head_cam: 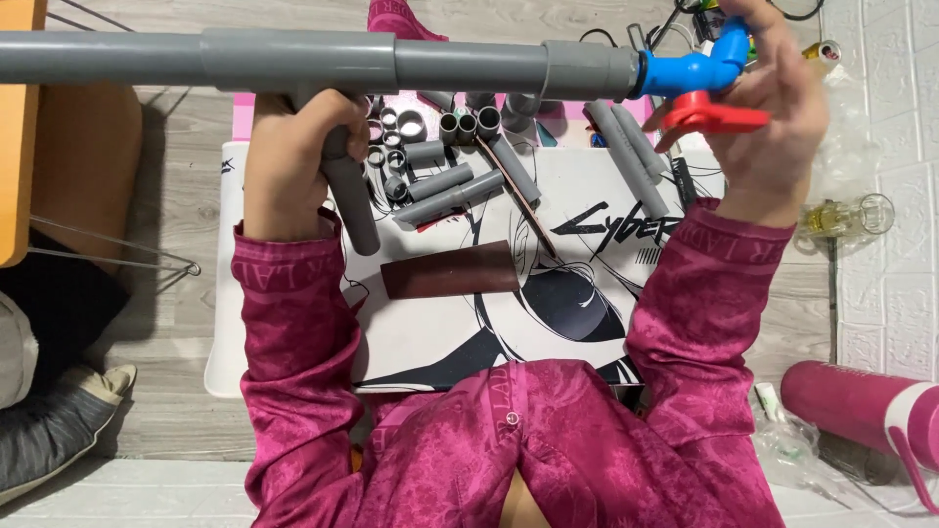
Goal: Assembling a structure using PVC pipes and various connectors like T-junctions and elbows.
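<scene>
The long grey pipe (293,59) lies crosswise, its long axis running straight from the left edge of the view to the right, held up above the printed white mat (587,293) and at the far side of the scene.

At its left-middle the left hand (289,161) is closed around a short grey branch pipe (350,200) that drops from a tee fitting (298,61) toward the near side (the fingers wrap it fully, so this hand carries the weight of the long run). Beyond and right of that hand, loose grey pipe offcuts and couplers (440,166) lie scattered on the mat, with a dark reddish-brown sheet (450,274) nearer the body and two longer grey pipe pieces (631,156) slanting further right.

At the right end, the pipe meets a blue valve (699,64) with a red handle (709,117). The right hand (778,117) is cupped around this valve, fingers over the blue body and the red handle against the palm; it is plainly the nearer hand to the valve, touching it, while the left is well apart along the pipe. Far right on the floor, a pink bottle (861,406) lies near the body.
</scene>
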